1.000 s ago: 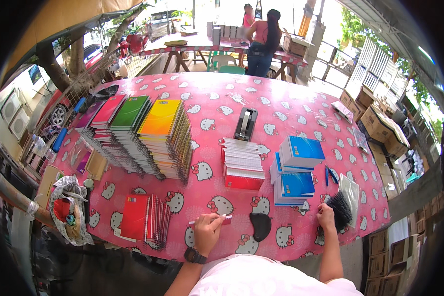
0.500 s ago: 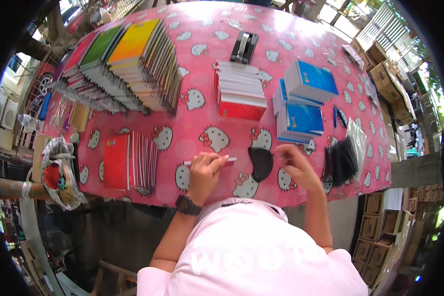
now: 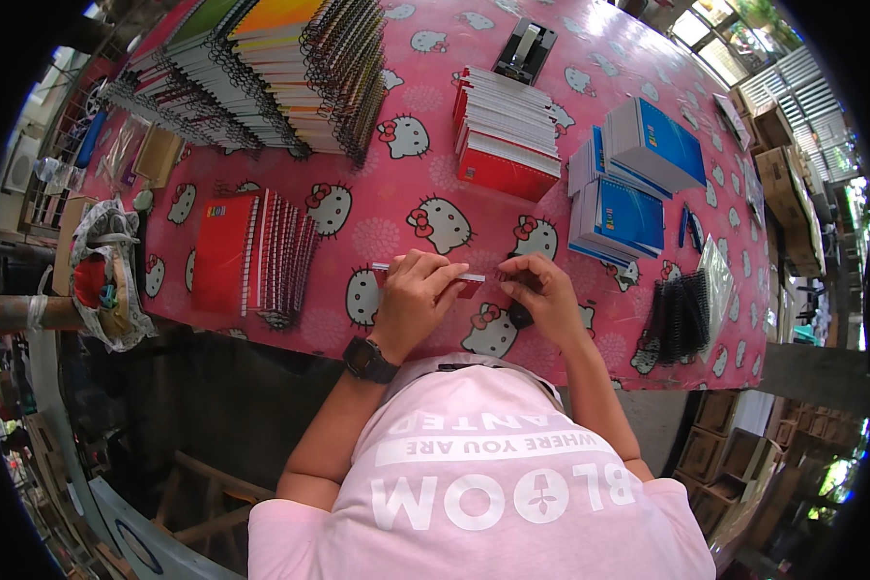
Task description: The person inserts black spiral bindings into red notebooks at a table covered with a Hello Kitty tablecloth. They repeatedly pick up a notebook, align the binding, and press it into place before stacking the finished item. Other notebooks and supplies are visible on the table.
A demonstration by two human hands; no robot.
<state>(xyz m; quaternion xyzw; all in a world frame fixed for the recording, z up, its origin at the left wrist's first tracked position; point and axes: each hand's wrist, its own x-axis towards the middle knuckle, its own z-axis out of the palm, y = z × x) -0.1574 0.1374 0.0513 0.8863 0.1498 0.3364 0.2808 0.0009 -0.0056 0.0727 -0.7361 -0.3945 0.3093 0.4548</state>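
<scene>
My left hand (image 3: pixel 418 298), a dark watch on its wrist, grips a thin red notebook (image 3: pixel 472 278) standing on edge, its white page edges upward. The fingers hide most of it. Close to the notebook's right end, my right hand (image 3: pixel 543 295) is closed in a pinch; what lies between its fingertips is too small to make out. Partly covered by that hand, a flat black object (image 3: pixel 520 315) rests on the table. To the left leans a row of red spiral notebooks (image 3: pixel 228 253). Beyond my hands sits a stack of red-covered notebooks (image 3: pixel 508 166) with white edges.
Tall stacks of spiral notebooks (image 3: pixel 304 77) stand at the far left. Blue notebooks (image 3: pixel 628 215) are piled at right, near black binding coils (image 3: pixel 679 314) and a blue pen (image 3: pixel 683 226). A tape dispenser (image 3: pixel 525 52) sits at the back. A plastic-lined container (image 3: pixel 108 280) hangs at the left edge.
My right hand has moved left, from beyond the black object to the notebook's right end, and its fingers have closed. The left hand keeps its hold. The view has shifted.
</scene>
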